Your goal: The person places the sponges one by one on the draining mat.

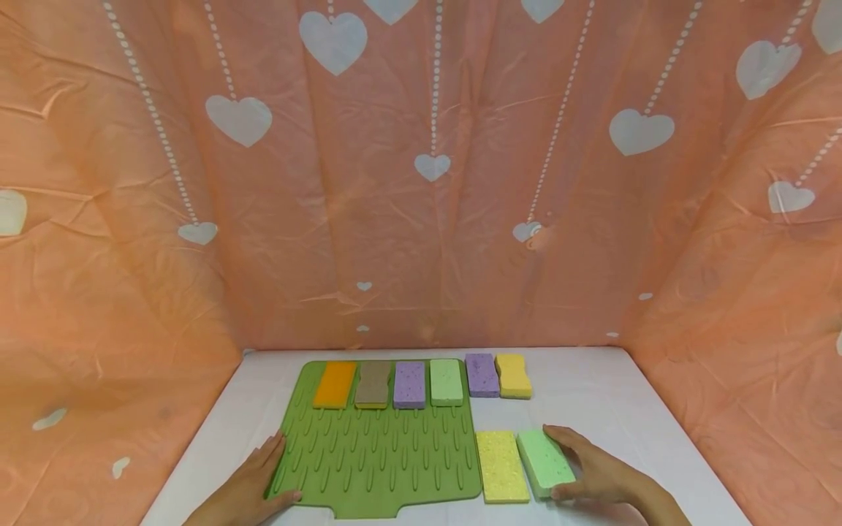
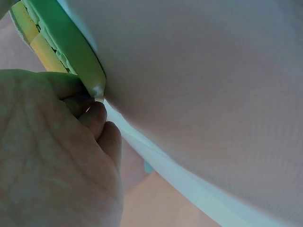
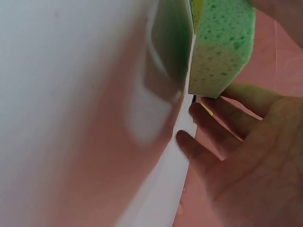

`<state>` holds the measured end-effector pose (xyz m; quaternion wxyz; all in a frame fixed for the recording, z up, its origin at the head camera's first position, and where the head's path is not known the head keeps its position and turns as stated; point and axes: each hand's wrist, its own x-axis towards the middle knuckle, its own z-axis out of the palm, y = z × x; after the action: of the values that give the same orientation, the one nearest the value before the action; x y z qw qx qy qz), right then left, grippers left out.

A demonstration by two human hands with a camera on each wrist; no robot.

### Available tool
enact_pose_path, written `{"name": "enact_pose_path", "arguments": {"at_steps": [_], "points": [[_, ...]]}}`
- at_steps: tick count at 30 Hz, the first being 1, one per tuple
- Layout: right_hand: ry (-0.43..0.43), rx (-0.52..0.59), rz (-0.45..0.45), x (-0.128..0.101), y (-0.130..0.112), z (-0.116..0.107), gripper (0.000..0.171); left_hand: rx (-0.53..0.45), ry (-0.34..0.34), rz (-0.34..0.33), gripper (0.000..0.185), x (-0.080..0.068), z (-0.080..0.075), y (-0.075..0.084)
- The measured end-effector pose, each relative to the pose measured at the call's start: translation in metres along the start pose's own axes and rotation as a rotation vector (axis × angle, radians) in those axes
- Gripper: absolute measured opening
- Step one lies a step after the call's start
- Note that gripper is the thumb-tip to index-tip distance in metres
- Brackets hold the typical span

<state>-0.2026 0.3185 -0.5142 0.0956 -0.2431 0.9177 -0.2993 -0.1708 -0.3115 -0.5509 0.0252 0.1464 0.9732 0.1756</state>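
Head view shows, filling the upper three quarters of the frame, a crinkled peach plastic backdrop printed with white hearts (image 1: 421, 183). Below it lies the smooth white tabletop (image 1: 592, 394), and at lower centre the ribbed green rubber mat (image 1: 378, 460), its face moulded with rows of short raised dashes.

Four rectangular sponges sit in a row along the mat's upper edge: an orange sponge (image 1: 335, 384), a tan sponge (image 1: 373, 384), a speckled purple sponge (image 1: 410, 385) and a pale green sponge (image 1: 446, 382). As I judge it, roughly half of the placing is done, since four more remain off the mat to its right: a second purple sponge (image 1: 482, 375) touching a waisted yellow sponge (image 1: 514, 376), and nearer the lower edge a flat pale yellow sponge (image 1: 502, 466) beside a porous light green sponge (image 1: 545, 462).

That light green sponge lies on the tabletop at lower right, with the right hand (image 1: 592, 471) curled round its far and near ends, gripping it; the right wrist view shows its open-celled foam close up (image 3: 220, 47). The left hand (image 1: 253, 486) lies flat with straight fingers pressing the mat's lower left corner, thumb on the mat's rim (image 2: 71, 52).
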Motion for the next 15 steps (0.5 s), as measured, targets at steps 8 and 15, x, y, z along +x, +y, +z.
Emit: {"name": "enact_pose_path", "arguments": {"at_steps": [8, 15], "points": [[0.077, -0.084, -0.059, 0.0039, 0.0003, -0.0014, 0.098, -0.001, 0.041, 0.034, 0.105, -0.0013, 0.003, -0.0037], [0.188, -0.139, -0.123, 0.0084, -0.0015, 0.0058, 0.094, -0.016, 0.023, 0.015, 0.107, -0.0011, 0.0029, -0.0039]]}}
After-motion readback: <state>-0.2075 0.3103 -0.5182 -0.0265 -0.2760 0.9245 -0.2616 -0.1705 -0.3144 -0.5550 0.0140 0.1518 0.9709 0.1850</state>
